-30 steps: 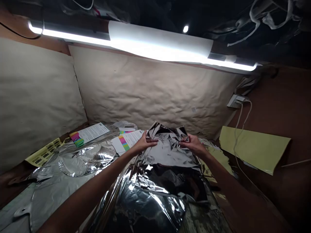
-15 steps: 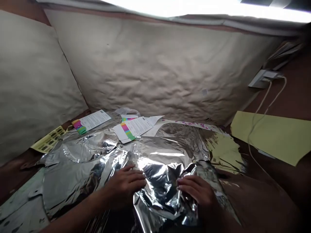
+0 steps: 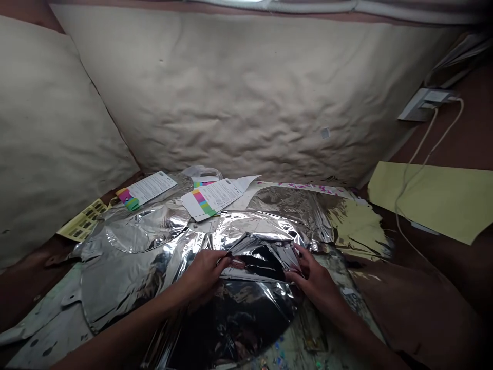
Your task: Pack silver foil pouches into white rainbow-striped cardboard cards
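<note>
A crinkled silver foil balloon lies flat in front of me on the worktop. My left hand pinches a folded flap of it at the left. My right hand grips the same folded edge at the right, fingers curled over the foil. The dark, shiny underside of the flap shows between the two hands. More flat silver foil balloons lie spread to the left and behind.
White instruction cards with coloured stripes lie at the back, another card to their left. Yellow label sheet at far left. A yellow paper sheet and a white cable from a wall socket are at right. Padded walls enclose the bench.
One second ago both hands held the foil raised and stretched out ahead. They brought it down onto the worktop, pressed it flat, and now pinch a folded flap.
</note>
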The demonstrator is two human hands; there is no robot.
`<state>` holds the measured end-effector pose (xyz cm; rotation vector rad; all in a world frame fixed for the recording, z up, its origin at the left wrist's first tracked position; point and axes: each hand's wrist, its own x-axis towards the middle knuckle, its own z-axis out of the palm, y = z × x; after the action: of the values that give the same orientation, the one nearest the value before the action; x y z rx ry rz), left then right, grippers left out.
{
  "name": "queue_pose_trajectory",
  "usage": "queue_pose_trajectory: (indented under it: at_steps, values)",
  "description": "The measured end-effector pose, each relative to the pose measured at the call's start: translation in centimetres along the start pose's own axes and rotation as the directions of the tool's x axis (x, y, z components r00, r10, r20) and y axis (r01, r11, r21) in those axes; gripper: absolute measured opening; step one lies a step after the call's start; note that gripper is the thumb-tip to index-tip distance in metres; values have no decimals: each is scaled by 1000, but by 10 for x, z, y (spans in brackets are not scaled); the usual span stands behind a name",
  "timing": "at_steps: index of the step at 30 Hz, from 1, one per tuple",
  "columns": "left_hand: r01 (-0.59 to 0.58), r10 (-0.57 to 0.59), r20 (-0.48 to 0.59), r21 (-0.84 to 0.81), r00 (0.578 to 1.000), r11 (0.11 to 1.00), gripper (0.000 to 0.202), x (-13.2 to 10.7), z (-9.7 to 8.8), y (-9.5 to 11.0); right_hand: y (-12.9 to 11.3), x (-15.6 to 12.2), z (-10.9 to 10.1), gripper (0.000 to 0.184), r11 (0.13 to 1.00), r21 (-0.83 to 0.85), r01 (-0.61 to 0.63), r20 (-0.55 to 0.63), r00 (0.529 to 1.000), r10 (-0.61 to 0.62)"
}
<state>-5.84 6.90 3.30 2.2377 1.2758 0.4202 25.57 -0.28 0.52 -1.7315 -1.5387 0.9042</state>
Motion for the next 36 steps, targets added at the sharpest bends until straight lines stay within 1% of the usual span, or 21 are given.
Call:
queue_pose_trajectory:
  at_steps: [2,4,6,8,9,11,12,13,15,17,19,21,22,24,26,28,29,31,33,34,36]
  values:
    - [48,-48,0,-5,999,999,23,6,2,1,-1,7,2,74,996,87,-27,6,1000,27]
    - [46,-46,-24,15,999,999,41,4,7,2,-3,9,2,76,993,117,-21,12,1000,20]
    - [-1,6,-57,73,998,997,60,-4,13,4,-8,5,0,79,996,86,-21,21,1000,19]
    - [-89,105,-71,200,992,976,65,-17,17,7,-13,-7,-3,82,999,47,-13,53,999,11]
    - [-155,175,-48,280,983,947,64,-24,18,10,-15,-15,-4,83,999,34,-4,75,997,1]
    - [-319,319,71,402,945,858,61,-36,15,14,-14,-32,-5,82,1000,18,19,119,993,-21]
    - [-407,377,156,413,913,815,61,-41,13,16,-11,-41,-5,79,1000,11,25,127,992,-26]
    - [-473,412,234,392,881,789,61,-45,11,17,-8,-49,-5,75,1000,4,22,127,992,-22]
    - [-536,427,356,310,831,785,60,-52,7,17,2,-63,-2,70,1000,-13,10,93,996,-9]
    - [-532,411,406,250,816,809,60,-59,5,14,10,-74,4,70,998,-50,45,11,999,-45]
    - [-503,378,427,229,822,834,71,-66,6,11,14,-85,10,68,978,-130,160,-59,984,-169]
    - [-485,352,456,214,817,848,83,-73,6,10,14,-98,15,63,938,-212,274,-58,955,-292]
    - [-483,343,481,203,807,852,85,-76,6,11,13,-106,17,62,923,-238,302,-38,947,-319]
    - [-491,333,551,167,766,855,88,-81,5,14,14,-123,18,64,918,-271,290,-16,952,-306]
    - [-473,307,585,153,751,868,92,-85,4,19,19,-137,15,67,916,-303,263,-53,955,-292]
    - [-439,274,589,156,760,885,96,-87,3,22,27,-145,9,68,878,-373,300,-93,929,-357]
    - [-430,267,587,155,764,890,97,-87,3,22,31,-146,6,69,833,-422,356,-69,904,-421]
    - [-436,281,592,134,756,890,94,-87,2,22,36,-141,-1,71,698,-501,512,97,834,-543]
    - [-447,300,596,114,745,887,90,-87,1,22,37,-130,-7,72,584,-489,648,313,756,-575]
    - [-448,302,595,109,744,887,88,-86,1,22,36,-124,-9,72,564,-458,687,381,725,-574]
    - [-441,308,577,103,757,892,86,-84,-2,25,33,-113,-14,66,588,-367,720,408,693,-594]
